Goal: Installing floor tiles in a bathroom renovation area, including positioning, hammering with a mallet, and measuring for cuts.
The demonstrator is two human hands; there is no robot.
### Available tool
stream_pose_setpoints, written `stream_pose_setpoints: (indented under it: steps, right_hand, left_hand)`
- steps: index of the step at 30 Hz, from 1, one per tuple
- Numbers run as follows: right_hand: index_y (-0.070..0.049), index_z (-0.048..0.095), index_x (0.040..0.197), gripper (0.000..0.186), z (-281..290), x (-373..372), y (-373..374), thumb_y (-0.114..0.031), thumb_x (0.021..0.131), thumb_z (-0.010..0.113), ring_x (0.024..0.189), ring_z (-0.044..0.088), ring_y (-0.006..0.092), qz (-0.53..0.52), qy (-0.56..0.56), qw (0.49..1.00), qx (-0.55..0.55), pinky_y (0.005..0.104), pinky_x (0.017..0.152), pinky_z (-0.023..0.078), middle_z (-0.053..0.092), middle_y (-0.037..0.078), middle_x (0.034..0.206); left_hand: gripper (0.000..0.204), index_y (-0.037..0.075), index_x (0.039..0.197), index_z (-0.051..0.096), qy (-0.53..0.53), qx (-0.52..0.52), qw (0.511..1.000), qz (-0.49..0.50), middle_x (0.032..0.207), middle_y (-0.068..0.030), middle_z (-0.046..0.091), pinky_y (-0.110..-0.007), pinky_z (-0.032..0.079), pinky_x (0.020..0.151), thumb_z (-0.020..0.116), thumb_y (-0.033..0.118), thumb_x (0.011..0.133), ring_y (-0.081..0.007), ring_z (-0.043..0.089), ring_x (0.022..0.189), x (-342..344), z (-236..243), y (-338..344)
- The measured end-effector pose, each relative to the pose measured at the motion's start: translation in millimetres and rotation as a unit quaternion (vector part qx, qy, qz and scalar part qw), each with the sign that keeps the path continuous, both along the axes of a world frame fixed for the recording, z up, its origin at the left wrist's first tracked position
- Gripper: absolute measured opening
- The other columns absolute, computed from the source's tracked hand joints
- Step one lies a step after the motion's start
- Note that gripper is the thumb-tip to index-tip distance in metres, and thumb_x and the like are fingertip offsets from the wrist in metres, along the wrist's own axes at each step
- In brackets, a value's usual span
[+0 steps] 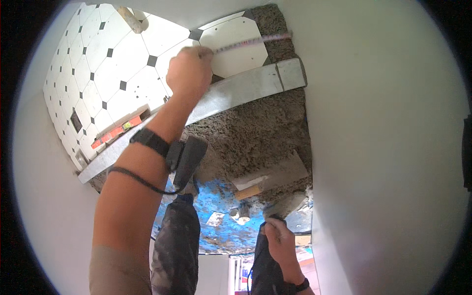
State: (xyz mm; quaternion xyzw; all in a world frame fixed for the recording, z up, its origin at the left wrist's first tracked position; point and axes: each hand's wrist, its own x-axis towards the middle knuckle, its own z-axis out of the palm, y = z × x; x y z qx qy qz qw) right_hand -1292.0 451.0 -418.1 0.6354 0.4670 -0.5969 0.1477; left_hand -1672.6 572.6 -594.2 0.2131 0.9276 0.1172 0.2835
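My left hand is closed on a tape measure, its thin blade stretched rightward to the wall. The blade crosses a white cut-corner floor tile and the strip of dark mortar beside it. Just below this hand, a long grey stone sill runs along the edge of the tiles. A strapped black device sits on my left wrist. My right hand is low, near my right knee, with fingers curled and nothing visible in them; part of the fingers is hidden.
Rough dark mortar lies on the near side of the sill, with a wooden-handled trowel on it. An orange spirit level rests against the sill. A mallet-like tool lies on the far tiles. A pale wall bounds the right.
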Motion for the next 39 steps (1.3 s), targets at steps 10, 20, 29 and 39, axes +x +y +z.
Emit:
stream_pose_setpoints:
  steps: [10, 20, 29, 39]
  right_hand:
    - [0.005, 0.063, 0.113, 0.032, -8, 13, -10, -0.022, 0.098, 0.059, 0.081, 0.067, 0.0171, 0.018, 0.009, 1.000, -0.006, 0.0303, 0.075, 0.053, 0.070, 0.012, 0.086]
    - [0.005, 0.063, 0.115, 0.033, -10, 11, -7, -0.024, 0.098, 0.058, 0.080, 0.066, 0.0165, 0.024, -0.002, 0.999, -0.021, 0.0300, 0.075, 0.052, 0.070, 0.010, 0.085]
    - [0.001, 0.064, 0.113, 0.028, -12, 10, -10, -0.022, 0.097, 0.059, 0.079, 0.070, 0.0231, 0.018, -0.005, 1.000, -0.012, 0.0337, 0.072, 0.054, 0.071, 0.016, 0.083]
    - [0.006, 0.063, 0.115, 0.033, -15, 18, -14, -0.023, 0.098, 0.058, 0.080, 0.066, 0.0155, 0.024, 0.005, 1.000, -0.009, 0.0295, 0.075, 0.052, 0.070, 0.010, 0.087]
  left_hand:
    - [0.018, 0.022, 0.100, 0.077, -0.014, -0.028, 0.999, -0.038, 0.108, -0.0066, 0.069, -0.043, 0.052, 0.085, 0.065, 0.027, 0.088, -0.0313, 0.065, 0.101, 29, 12, -10]
    - [0.024, 0.023, 0.103, 0.077, -0.095, -0.107, 0.986, -0.081, 0.107, -0.0078, 0.072, -0.040, 0.053, 0.087, 0.064, 0.023, 0.083, -0.0286, 0.067, 0.101, 9, 4, 1]
    - [0.023, 0.022, 0.101, 0.077, -0.114, -0.095, 0.988, -0.049, 0.107, -0.0076, 0.072, -0.040, 0.053, 0.087, 0.065, 0.024, 0.082, -0.0277, 0.067, 0.102, 10, 7, 1]
    - [0.022, 0.020, 0.101, 0.078, -0.139, -0.097, 0.984, -0.059, 0.106, -0.0069, 0.072, -0.039, 0.052, 0.087, 0.067, 0.026, 0.082, -0.0276, 0.067, 0.102, 8, 7, 6]
